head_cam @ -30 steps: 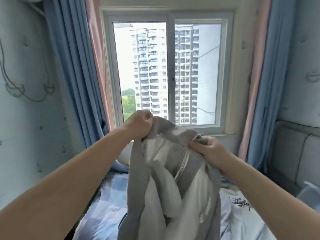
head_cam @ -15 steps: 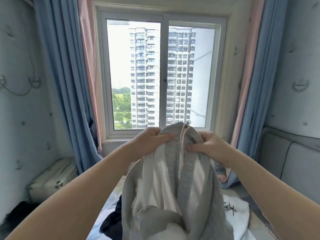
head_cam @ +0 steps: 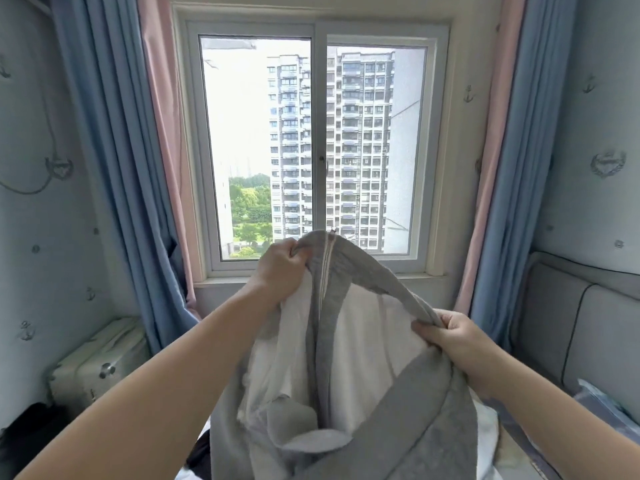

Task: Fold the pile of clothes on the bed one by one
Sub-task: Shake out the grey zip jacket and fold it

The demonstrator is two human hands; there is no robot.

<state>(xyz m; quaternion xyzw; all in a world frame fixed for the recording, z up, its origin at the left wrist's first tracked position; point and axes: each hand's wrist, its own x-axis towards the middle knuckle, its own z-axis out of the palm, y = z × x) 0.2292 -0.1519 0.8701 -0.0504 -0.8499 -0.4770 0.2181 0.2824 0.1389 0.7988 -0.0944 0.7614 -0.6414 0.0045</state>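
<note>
A gray jacket (head_cam: 349, 341) with a white inside and a zipper is held up in the air in front of the window (head_cam: 313, 147). The left hand (head_cam: 277, 268) squeezes the gray edge near the top of the zipper. The right hand (head_cam: 453, 336) holds the gray edge lower down, fingers curled tight around it. Blue and pink curtains (head_cam: 138, 150) hang on both sides. A pale suitcase (head_cam: 100, 358) sits by the left wall.
</note>
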